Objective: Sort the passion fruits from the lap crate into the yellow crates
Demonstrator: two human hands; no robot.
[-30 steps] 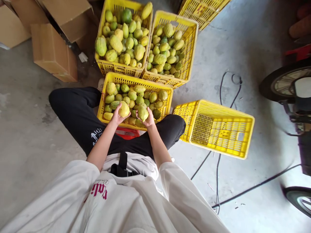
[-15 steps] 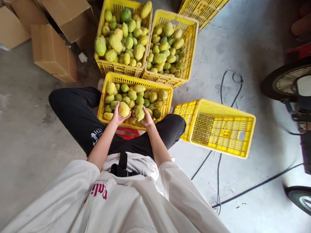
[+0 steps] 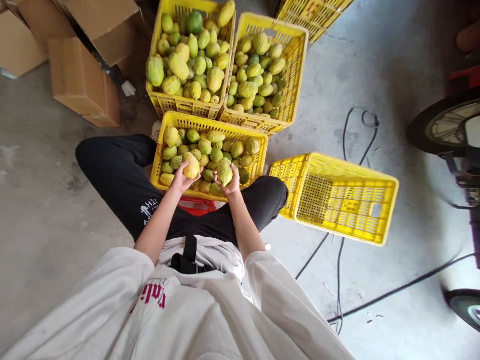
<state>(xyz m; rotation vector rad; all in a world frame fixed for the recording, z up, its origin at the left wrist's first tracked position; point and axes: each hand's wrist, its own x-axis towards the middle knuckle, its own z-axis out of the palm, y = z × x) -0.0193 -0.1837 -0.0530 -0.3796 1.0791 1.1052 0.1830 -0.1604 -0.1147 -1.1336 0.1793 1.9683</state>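
My left hand (image 3: 181,181) is closed round a yellow citron (image 3: 191,167), its thumb on the near side. In my right hand (image 3: 232,184) I grip a greener citron (image 3: 224,172), which has a knobby skin and a pointed end turned toward me. Both hands are above the near part of a yellow crate (image 3: 262,155) between my knees. That crate is filled with green and yellow citrons (image 3: 205,146); my hands and the held fruits cover some of them.
Beyond it, a left crate (image 3: 153,95) and a right crate (image 3: 300,75) hold more citrons. An open yellow crate (image 3: 348,207) lies to my right, with black cables (image 3: 339,280) around it. Cardboard boxes (image 3: 75,75) are at the left, a wheel (image 3: 442,125) at the far right.
My right hand has moved slightly right, away from the left, and turned its citron so more of it shows. The yellow citron in my left hand has turned a little.
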